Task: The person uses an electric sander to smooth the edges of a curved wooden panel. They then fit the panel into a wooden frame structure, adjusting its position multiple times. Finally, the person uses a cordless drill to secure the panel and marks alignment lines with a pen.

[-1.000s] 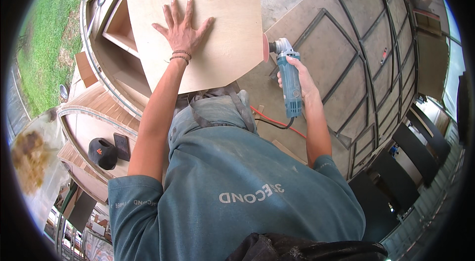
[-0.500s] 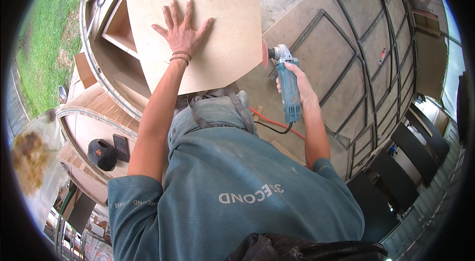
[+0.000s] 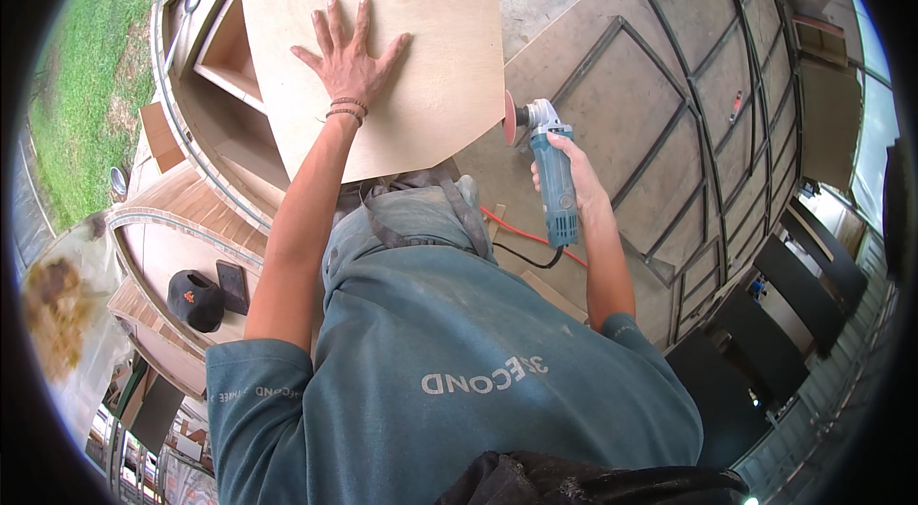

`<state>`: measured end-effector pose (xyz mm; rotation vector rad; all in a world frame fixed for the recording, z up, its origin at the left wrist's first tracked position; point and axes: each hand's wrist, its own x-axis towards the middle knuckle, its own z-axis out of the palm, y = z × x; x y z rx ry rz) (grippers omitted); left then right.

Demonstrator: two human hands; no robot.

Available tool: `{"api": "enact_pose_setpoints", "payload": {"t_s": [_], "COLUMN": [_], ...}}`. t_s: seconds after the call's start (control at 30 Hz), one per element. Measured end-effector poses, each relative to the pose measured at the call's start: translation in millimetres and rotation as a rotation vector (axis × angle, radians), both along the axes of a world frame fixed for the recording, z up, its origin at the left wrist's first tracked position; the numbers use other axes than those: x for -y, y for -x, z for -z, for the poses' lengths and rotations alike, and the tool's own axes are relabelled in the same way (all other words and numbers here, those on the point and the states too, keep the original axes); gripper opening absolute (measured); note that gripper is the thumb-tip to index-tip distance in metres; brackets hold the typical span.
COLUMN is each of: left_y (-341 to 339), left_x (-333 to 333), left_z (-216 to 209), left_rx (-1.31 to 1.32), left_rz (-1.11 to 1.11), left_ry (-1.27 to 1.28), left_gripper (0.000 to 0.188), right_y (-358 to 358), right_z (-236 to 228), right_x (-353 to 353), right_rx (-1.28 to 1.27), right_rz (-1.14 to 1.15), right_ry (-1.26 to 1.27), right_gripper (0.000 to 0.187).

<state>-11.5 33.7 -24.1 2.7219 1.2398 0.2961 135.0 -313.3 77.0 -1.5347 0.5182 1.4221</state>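
We hold one teal power tool [image 3: 553, 185] in the right hand [image 3: 577, 175], which grips its body. The tool's long axis runs roughly fore and aft: its metal head points away from us, tipped slightly left, and one dark cord [image 3: 537, 263] leaves the near end. Its single reddish disc [image 3: 510, 118] faces left, just beside the right edge of one pale wooden panel [image 3: 440, 55]; we cannot tell if they touch. The panel lies ahead of our waist, partly over a curved-rim wooden piece [image 3: 164, 75]. Our left hand [image 3: 349, 70] presses flat on it, fingers spread, pointing away, two bracelets [image 3: 346, 109] at the wrist. To the left sit one black cap [image 3: 195, 300] and one dark slab [image 3: 232, 285].
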Motion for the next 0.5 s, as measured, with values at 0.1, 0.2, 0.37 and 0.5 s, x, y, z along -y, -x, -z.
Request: {"api": "enact_pose_setpoints", "payload": {"t_s": [0.1,0.2,0.37,0.5], "left_y": [1,1,1,2], "left_x": [1,1,1,1], "left_z": [0,0,-2,-4], "left_rx": [0.002,0.001,0.002,0.015], "left_rz": [-0.001,0.000,-0.001,-0.002], "left_ry": [0.002,0.003,0.003,0.006], "left_gripper": [0.091,0.091,0.090,0.090], "right_y": [1,0,-3,-6], "right_z": [-2,-3,-4,-6], "right_x": [-1,-1,-7,-12], "right_rx": [0.005,0.013,0.036,0.049], "right_rz": [-0.006,-0.021,-0.036,-0.043], "right_ry": [0.003,0.003,0.012,0.005], "right_gripper": [0.045,0.046,0.048,0.049]}}
